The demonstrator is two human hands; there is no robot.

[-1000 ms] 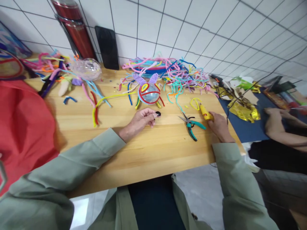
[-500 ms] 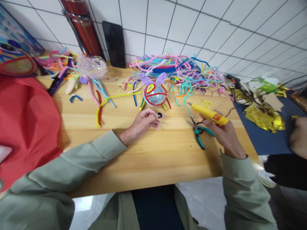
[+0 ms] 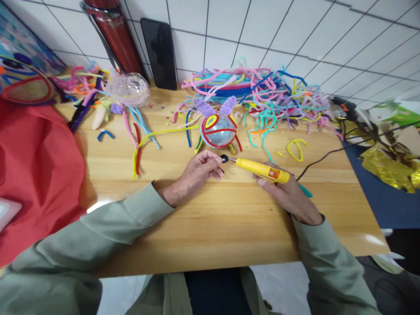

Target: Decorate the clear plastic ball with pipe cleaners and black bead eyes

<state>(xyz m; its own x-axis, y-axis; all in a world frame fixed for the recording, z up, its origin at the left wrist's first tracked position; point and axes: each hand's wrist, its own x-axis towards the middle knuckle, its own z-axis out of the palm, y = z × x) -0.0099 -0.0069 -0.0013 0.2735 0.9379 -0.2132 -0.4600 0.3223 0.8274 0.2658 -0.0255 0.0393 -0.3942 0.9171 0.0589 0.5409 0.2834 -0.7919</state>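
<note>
Between thumb and finger, my left hand (image 3: pixel 201 171) pinches a small black round piece (image 3: pixel 224 158). My right hand (image 3: pixel 285 188) is wrapped round a yellow glue gun (image 3: pixel 259 168), whose metal nozzle is at the black piece. Just behind my left hand stands a clear ball (image 3: pixel 220 131) trimmed with red, blue and yellow pipe cleaners, with two purple ear shapes on top. Pliers lie mostly hidden under my right hand, with a teal handle (image 3: pixel 306 190) showing.
Tangled pipe cleaners (image 3: pixel 243 87) line the wall. A phone (image 3: pixel 159 54) and red flask (image 3: pixel 120 39) stand at the back left. Red cloth (image 3: pixel 39 175) covers the left side. A black cord (image 3: pixel 320 161) runs right, near gold foil (image 3: pixel 387 164).
My right hand has moved left with the glue gun, bringing its nozzle to the black piece and covering most of the pliers. The view has shifted slightly. The hand at the far right is gone.
</note>
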